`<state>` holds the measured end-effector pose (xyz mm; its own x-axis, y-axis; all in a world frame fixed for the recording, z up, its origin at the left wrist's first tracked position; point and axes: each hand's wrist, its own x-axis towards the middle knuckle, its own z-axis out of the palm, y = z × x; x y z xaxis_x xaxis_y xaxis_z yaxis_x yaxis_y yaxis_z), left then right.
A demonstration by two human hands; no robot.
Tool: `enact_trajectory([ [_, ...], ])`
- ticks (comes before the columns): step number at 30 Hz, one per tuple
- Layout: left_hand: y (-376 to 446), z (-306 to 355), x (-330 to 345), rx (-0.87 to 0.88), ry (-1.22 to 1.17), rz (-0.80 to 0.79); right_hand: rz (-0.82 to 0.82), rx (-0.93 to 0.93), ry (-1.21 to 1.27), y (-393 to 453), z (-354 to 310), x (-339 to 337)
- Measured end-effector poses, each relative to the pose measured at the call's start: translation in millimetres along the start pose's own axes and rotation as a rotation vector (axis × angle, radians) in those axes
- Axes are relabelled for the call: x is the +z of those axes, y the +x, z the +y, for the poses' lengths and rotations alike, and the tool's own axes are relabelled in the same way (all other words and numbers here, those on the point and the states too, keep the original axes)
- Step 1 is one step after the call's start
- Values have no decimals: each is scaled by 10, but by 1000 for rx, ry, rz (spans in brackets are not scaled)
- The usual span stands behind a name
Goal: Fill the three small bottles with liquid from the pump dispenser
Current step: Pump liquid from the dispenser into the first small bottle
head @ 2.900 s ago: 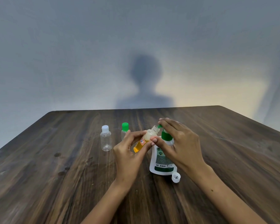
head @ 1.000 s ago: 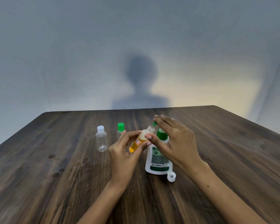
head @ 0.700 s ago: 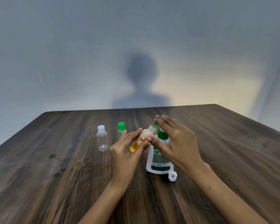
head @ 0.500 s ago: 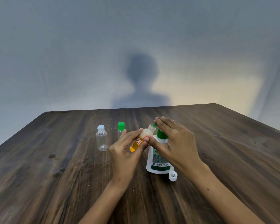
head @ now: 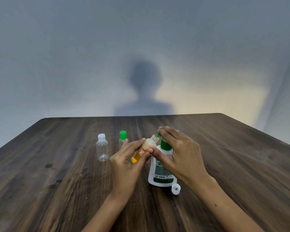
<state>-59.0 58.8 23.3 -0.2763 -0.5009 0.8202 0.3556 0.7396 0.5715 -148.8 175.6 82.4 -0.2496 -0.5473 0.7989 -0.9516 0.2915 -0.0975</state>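
Currently, the left hand [head: 126, 164] is holding a small orange bottle [head: 143, 150] tilted, its open neck pointing up and to the right toward the green nozzle [head: 158, 135] of the pump dispenser [head: 161, 171]. The grip of the left hand is closing around this bottle, with thumb and fingers pinching its body. The bottle's upper part is showing a pale, cloudy fill; the lower part is showing orange.

The right hand [head: 179, 156] is lying over the green pump head, its fingers extending across the top of it and its thumb touching the dispenser's shoulder next to the small bottle. The grip of the right hand is not wrapping around anything: the fingers are lying fairly straight on the pump.

The dispenser is standing upright on the wooden surface [head: 57, 190]. A white cap [head: 176, 188] is lying open side up just beside the dispenser's base, on its right.

To the left of the hands, two more small bottles are standing upright and capped: a clear bottle with a white cap [head: 102, 149] and, beside it, a bottle with a green cap [head: 122, 138], partly hidden behind the left hand's fingers.
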Motion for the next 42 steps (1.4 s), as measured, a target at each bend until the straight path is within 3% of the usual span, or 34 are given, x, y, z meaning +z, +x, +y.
enact_trajectory([
  [42, -18, 21, -9, -10, -10, -10, 7, -13, 12, -25, 34, 47],
])
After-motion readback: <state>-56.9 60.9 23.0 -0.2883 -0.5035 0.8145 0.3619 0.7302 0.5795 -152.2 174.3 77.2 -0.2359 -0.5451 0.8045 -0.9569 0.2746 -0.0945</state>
